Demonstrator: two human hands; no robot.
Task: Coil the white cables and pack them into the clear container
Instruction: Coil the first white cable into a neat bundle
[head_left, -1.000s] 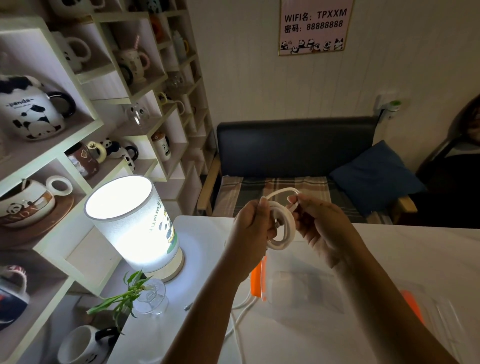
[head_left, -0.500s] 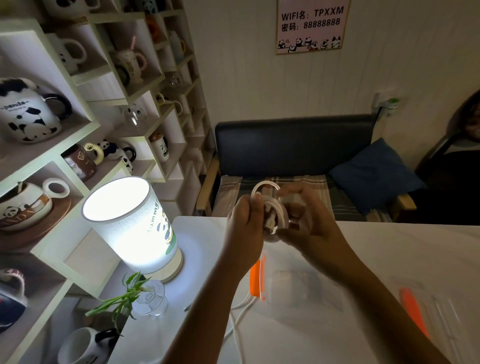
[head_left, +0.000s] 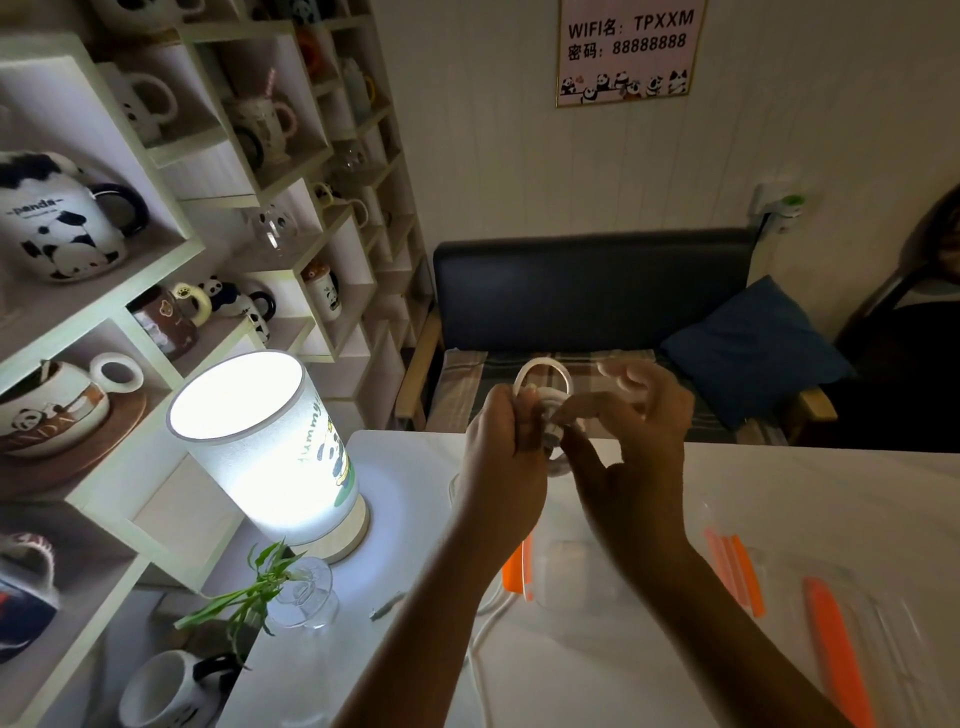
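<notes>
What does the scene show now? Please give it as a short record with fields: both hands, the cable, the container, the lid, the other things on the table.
left hand: closed on the white cable, raised above the table
right hand: fingers at the same coil, partly blurred
white cable: small coil, one loop standing up between the hands
clear container: on the white table, below the hands, orange latch, open
lid: lies right of the container, orange latches
second cable: loose on the table
lamp: lit, left side
</notes>
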